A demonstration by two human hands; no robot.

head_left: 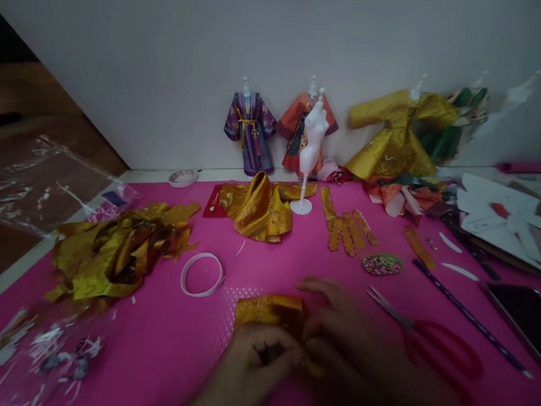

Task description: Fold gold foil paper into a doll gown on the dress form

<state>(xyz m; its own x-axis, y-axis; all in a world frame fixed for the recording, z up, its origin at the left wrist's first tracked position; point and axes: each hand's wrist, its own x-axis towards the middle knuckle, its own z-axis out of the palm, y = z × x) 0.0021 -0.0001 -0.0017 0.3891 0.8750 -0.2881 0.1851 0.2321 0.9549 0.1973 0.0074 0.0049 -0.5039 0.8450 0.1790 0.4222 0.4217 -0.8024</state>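
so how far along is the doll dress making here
Done: three dressed stands by the wall, purple, orange and yellow. In hand: both hands, left hand and right hand, press a gold fabric piece. Left: the white mannequin is bare, with a gold garment and gold strips loose beside it.

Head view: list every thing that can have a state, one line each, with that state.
Gold fabric piece: flat on the mat, under both hands.
Left hand: fingers curled on the fabric.
Right hand: pressing the fabric.
Red scissors: shut, lying on the mat.
White mannequin: upright, bare.
Tape ring: lying flat.
Phone: screen dark.
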